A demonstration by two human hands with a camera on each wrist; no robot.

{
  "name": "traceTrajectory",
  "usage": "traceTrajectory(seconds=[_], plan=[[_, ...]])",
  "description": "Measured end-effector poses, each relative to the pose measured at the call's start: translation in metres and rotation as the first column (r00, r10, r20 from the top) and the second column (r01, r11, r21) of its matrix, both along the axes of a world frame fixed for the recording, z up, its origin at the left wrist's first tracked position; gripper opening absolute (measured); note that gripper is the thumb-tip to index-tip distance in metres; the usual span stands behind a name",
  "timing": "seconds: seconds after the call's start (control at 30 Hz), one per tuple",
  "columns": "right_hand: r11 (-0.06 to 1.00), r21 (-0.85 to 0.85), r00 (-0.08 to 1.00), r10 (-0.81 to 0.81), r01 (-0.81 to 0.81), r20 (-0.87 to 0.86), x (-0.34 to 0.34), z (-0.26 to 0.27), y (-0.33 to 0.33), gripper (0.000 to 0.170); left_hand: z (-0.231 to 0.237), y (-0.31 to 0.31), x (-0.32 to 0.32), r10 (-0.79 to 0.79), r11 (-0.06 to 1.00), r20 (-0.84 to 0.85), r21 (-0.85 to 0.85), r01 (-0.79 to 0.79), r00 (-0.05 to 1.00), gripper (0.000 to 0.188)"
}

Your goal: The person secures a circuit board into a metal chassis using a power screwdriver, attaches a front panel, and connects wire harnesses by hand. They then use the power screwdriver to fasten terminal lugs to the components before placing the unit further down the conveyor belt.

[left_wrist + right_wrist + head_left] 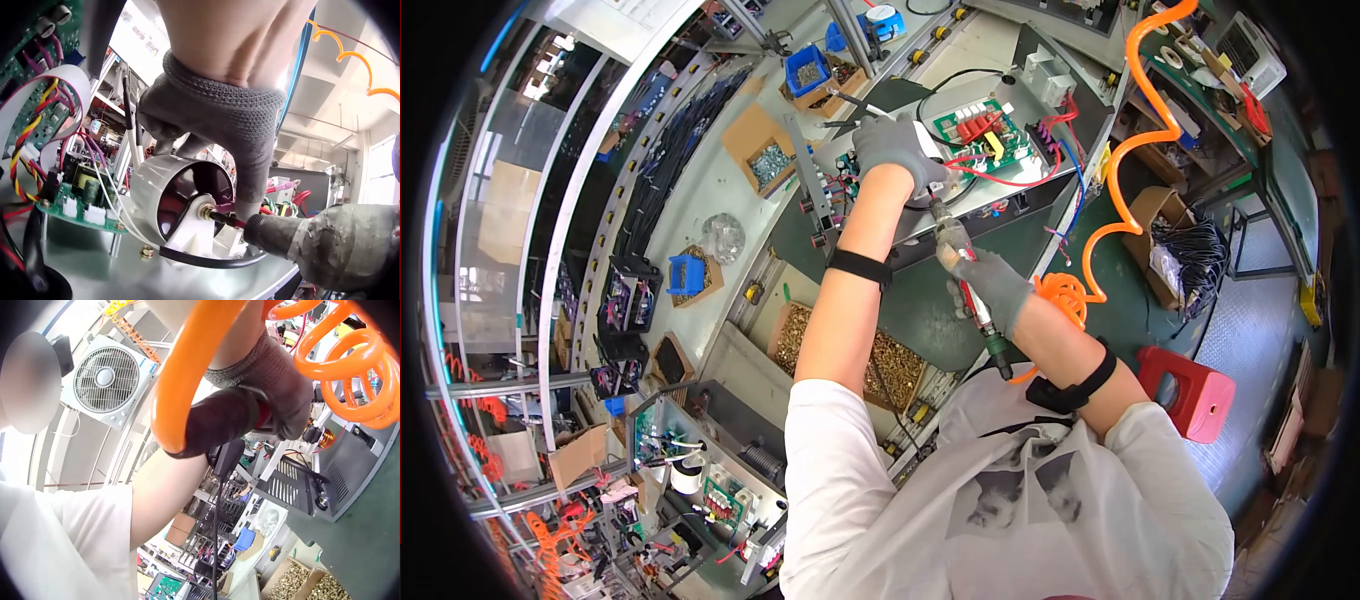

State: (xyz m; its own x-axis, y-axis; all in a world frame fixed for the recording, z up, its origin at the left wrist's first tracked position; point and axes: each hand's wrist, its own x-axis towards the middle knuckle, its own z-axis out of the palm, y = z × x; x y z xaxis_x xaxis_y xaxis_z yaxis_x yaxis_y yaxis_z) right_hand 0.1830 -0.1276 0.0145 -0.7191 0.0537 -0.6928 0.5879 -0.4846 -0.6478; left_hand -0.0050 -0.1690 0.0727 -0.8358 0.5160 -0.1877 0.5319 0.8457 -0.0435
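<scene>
My gloved left hand [890, 150] reaches over the metal chassis and grips a white cylinder [150, 181] with a dark inside. Its fingers straddle the cylinder, one fingertip reaching down beside a red wire end. The cylinder sits by a white bracket [190, 240] that carries a brass-coloured bolt [205, 212]. My gloved right hand [995, 285] holds an air screwdriver [955, 240] whose tip points at that bolt. In the left wrist view the taped nose of the screwdriver [337, 240] comes in from the right. A green circuit board [1010, 150] lies beyond the left hand.
An orange coiled hose [1125, 170] hangs at the right and loops near the right forearm. A box of brass-coloured screws [900, 360] lies below the bench, and a carton of silver fasteners [770, 165] stands left. A red stool [1195, 395] is behind at right.
</scene>
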Motion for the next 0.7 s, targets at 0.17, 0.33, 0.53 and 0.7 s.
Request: traceTrajectory(seconds=[0.17, 0.33, 0.53, 0.7], plan=[[0.999, -0.037, 0.999, -0.026, 0.027, 0.024, -0.003, -0.005, 0.001, 0.045, -0.001, -0.001, 0.0, -0.004, 1.0, 0.005, 0.0, 0.004, 1.0, 0.091], [0.996, 0.076, 0.994, 0.043, -0.035, -0.104, 0.008, -0.01, 0.011, 0.039, -0.038, -0.022, 0.008, 0.045, 0.801, 0.013, 0.597, -0.044, 0.999, 0.075], [0.851, 0.443, 0.94, 0.338, -0.283, -0.049, 0.081, -0.006, 0.041, 0.054, -0.094, -0.061, 0.117, -0.024, 0.004, 0.665, 0.747, -0.665, 0.747, 0.027], [0.641, 0.645, 0.881, 0.461, -0.416, 0.111, 0.129, 0.0, 0.092, 0.058, -0.126, -0.074, 0.207, -0.298, -0.225, 0.777, 0.507, -0.832, 0.554, 0.044]])
